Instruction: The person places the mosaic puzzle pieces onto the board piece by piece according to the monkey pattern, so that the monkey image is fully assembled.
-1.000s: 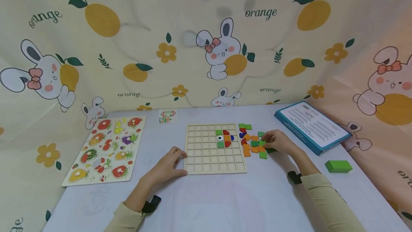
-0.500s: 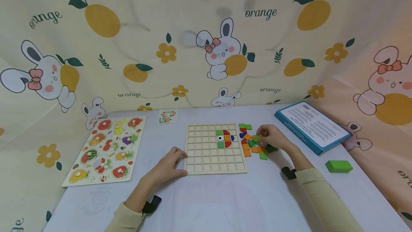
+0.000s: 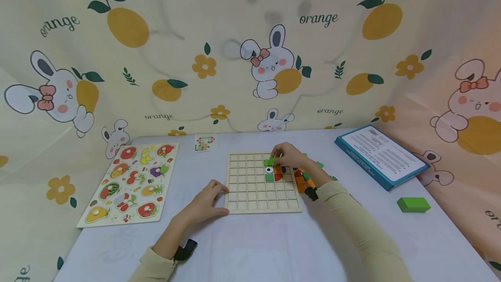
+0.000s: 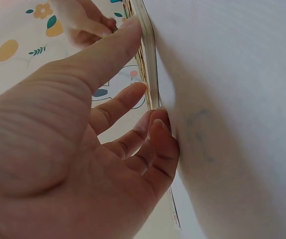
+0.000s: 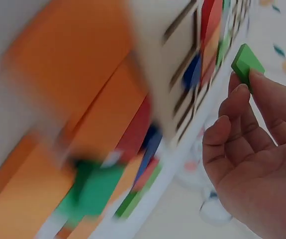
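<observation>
My right hand (image 3: 292, 156) is over the upper right part of the wooden grid board (image 3: 246, 193). Between thumb and fingertips it pinches a green square tile (image 5: 247, 62), seen best in the right wrist view. Below it on the board, a white eye tile (image 3: 268, 170), a green tile (image 3: 269, 178) and red pieces (image 3: 278, 177) fill a few cells; the hand partly covers this cluster. At the board's left side my left hand (image 3: 205, 199) rests with thumb and fingers touching the edge, the fingers loosely bent.
Loose orange tiles (image 3: 300, 182) and other coloured pieces lie right of the board, partly behind the right arm. A pattern card (image 3: 205, 143) sits behind it. A fruit puzzle board (image 3: 133, 182) is at left; a blue box (image 3: 381, 156) and green block (image 3: 413, 204) are at right.
My right hand has picked a green tile from the loose pile and moved left over the grid board with it. The left hand stays at the board's edge.
</observation>
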Motion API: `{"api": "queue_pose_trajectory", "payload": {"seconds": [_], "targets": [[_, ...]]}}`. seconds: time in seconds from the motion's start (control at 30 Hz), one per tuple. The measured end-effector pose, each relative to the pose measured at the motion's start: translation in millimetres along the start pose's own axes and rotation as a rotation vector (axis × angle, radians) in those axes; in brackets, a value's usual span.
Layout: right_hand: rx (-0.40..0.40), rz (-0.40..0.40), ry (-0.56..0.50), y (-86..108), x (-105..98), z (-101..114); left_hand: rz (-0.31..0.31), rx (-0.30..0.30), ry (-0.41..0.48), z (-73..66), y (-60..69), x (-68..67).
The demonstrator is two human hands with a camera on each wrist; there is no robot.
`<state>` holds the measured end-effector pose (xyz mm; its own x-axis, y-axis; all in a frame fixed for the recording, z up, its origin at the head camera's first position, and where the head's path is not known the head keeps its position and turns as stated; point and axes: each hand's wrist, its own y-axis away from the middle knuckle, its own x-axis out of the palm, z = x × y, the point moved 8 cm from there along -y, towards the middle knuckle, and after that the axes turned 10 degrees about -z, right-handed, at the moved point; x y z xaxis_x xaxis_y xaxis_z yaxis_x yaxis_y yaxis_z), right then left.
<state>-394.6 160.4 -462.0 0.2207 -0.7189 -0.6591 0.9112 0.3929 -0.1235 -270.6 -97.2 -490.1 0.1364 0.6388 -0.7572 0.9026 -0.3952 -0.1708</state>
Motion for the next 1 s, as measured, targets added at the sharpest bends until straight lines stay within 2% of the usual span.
{"api": "queue_pose_trajectory", "payload": {"seconds": [0.2,0.43,0.7,1.0], "targets": [[0.013,0.007,0.003,-17.7,22.8,18.3,0.005,-0.014,0.01,-0.8,-1.0,-0.9],[0.032,-0.004,0.115,-29.2,37.2,18.0,0.008,-0.038,0.025,-0.3,-1.9,-0.4],[0.055,-0.056,0.239,-28.5,35.8,19.5,0.0,-0.032,0.01,-0.4,-2.3,-0.2],[0.053,-0.061,0.275,-25.0,36.4,23.0,0.002,-0.034,0.007,0.0,-2.2,0.8]]}}
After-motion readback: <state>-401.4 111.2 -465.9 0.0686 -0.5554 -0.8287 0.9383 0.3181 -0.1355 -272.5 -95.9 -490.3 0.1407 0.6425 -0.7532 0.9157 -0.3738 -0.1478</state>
